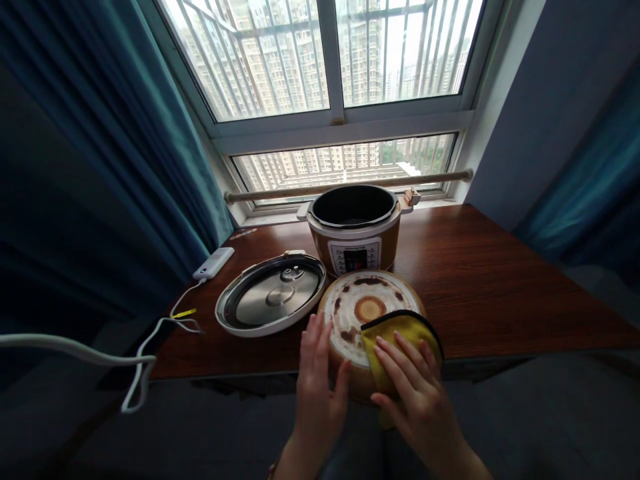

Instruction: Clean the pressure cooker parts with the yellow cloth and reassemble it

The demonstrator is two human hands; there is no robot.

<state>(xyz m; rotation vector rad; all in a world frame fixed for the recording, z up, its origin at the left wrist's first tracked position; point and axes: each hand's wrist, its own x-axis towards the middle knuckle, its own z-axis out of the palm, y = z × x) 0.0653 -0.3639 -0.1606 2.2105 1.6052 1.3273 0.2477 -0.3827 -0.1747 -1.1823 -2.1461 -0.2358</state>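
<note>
A: Nearest are two hands. What is the left hand (pixel 317 383) doing?

B: It lies flat against the left side of a round stained pot base (pixel 361 313). The fingers are straight and loose, not clenched. I think it props the base so it will not slip.

A: And the right hand (pixel 413 387)?

B: It presses a yellow cloth (pixel 400 333) onto the right part of the base. The fingers are spread out flat on top of the cloth, pushing down, not pinching it.

A: Where is the base?

B: At the near edge of the brown bench (pixel 500 280), tilted toward the person, so the dirty side faces up and is easy to reach.

A: What else is there?

B: An open cooker (pixel 355 230) stands just behind the base, by the window. Its shiny lid (pixel 271 295) lies upside down to the left, out of the way. A white power bank (pixel 214 263) sits farther left, with a white cable (pixel 100 353) hanging off the bench.
</note>
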